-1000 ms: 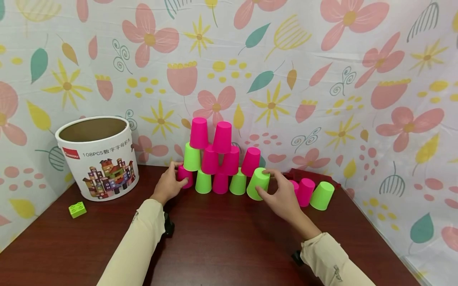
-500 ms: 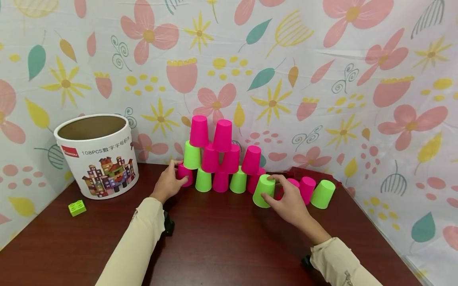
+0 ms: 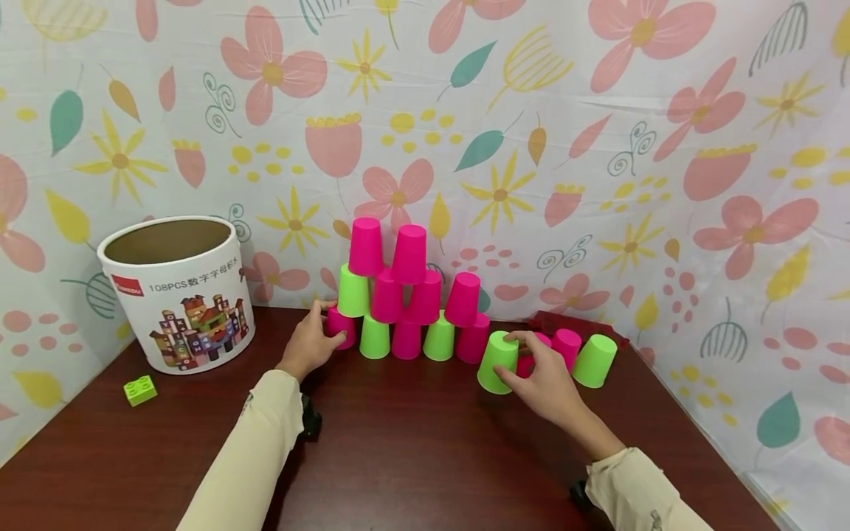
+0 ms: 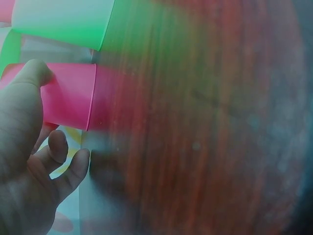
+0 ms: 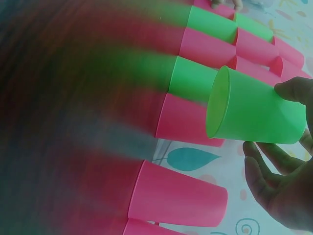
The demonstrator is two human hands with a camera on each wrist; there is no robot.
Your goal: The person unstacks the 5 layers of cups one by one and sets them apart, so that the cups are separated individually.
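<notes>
- R hand [image 3: 547, 380] grips green cup [image 3: 498, 361] betw. thumb & fingers; it is plain, bright, mouth down, wider at rim.
- I see this cup above table [image 3: 412, 450], near stacked cups' [image 3: 423, 299] R end.
- L hand [image 3: 311, 343] holds pink cup [image 3: 341, 330], bottom row, L end.

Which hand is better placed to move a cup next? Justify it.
Likely the right hand: it pinches a green cup in front of the stack, near the separate cups; the left hand holds the stack's leftmost bottom cup.
</notes>
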